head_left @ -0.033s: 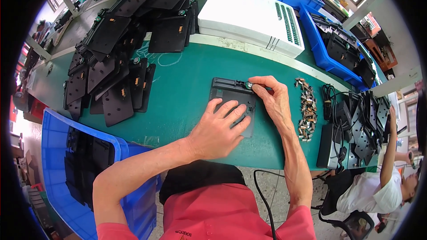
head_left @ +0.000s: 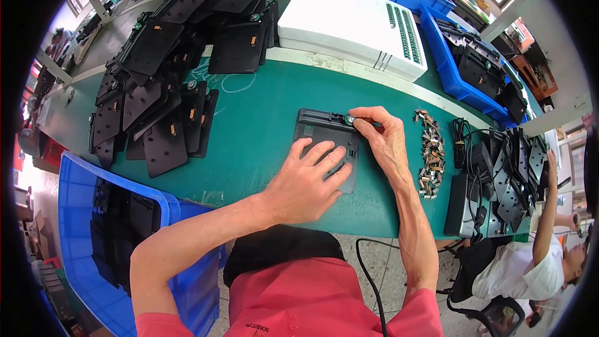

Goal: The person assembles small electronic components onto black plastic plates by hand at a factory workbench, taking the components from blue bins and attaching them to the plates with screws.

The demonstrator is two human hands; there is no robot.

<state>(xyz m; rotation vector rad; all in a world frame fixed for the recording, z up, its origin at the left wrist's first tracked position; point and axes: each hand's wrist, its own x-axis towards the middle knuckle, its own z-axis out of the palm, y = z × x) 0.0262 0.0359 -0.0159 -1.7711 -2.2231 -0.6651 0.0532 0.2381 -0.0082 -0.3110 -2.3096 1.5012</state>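
A thin black plastic panel (head_left: 324, 133) with a raised bar along its far edge lies flat on the green table in front of me. My left hand (head_left: 306, 181) rests on the panel with fingers spread, pressing its near part and covering much of it. At the panel's far right corner, thumb and forefinger of my right hand (head_left: 387, 140) pinch a small round green part (head_left: 349, 120), which sits at the end of the bar. The fingertips partly hide it, so how it is seated cannot be made out.
Similar black panels (head_left: 146, 103) are heaped at left. A white foam block (head_left: 337, 22) holding rows of green parts stands behind. Small metal pieces (head_left: 432, 156) lie at right, beside cables (head_left: 477, 168). Blue bins (head_left: 171, 237) flank the table; a co-worker (head_left: 524, 268) sits at far right.
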